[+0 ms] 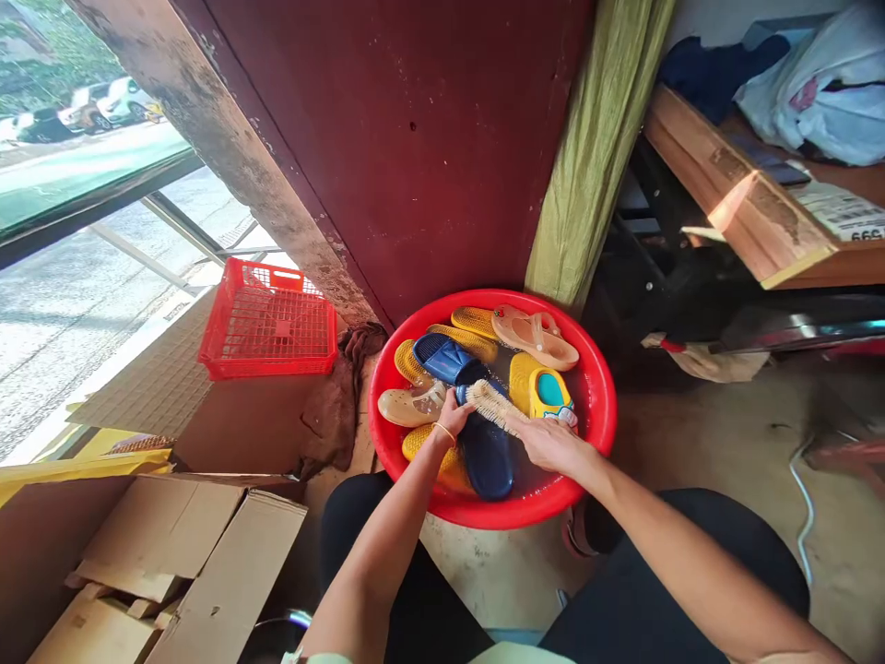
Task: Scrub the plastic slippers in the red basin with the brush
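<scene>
A round red basin (603, 406) of water holds several slippers and sandals. My left hand (453, 417) grips the edge of a dark blue slipper (489, 461) near the basin's middle. In my right hand (549, 441) is a pale bristled brush (492, 406), its bristle end against that slipper. Behind it lies another blue slipper (446, 358). Yellow slippers (473, 321) sit around the back and left. A yellow and teal shoe (549, 387) rests on the right, a beige sandal (536, 336) at the back right, and a beige shoe (407, 404) at the left.
A red plastic crate (269, 323) stands left of the basin, beside a brown cloth (336, 415). Cardboard boxes (162, 530) fill the lower left. Behind the basin is a dark red panel (415, 157) with a green curtain (595, 157). A wooden drawer (747, 194) juts out at the right.
</scene>
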